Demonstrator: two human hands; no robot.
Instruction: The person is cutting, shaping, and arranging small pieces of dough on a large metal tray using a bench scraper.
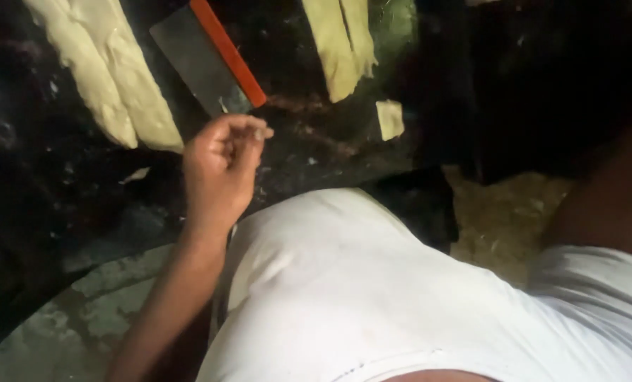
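nearest the camera: white shirt [372, 297] fills the lower frame, worn by the person. right arm shows only as a dark upper arm at the right edge; the right hand is out of view, state cannot be told.

left arm: bare forearm rises from the lower left, angled up and to the right, wrist straight. left hand [220, 166] sits above the front edge of the counter [33, 198], back of the hand toward the camera. fingers curled in, narrow, thumb and forefinger pinched together at the tips [258, 132]. a small pale scrap appears to sit in the pinch; too small and blurred to confirm. the hand does not touch the counter surface as far as the view shows.

just beyond the fingertips: dough scraper [206, 60], dark flat blade with an orange-red handle strip, lying flat and diagonal on the dark counter. its near corner lies just beside the pinched fingers; contact cannot be told.

further left: two long dough strips [111, 78] side by side, touching. further right: another dough strip pair [344, 46], and a small square dough piece [390, 119] lying apart, near them.

lower left: worn greenish floor [82, 311].
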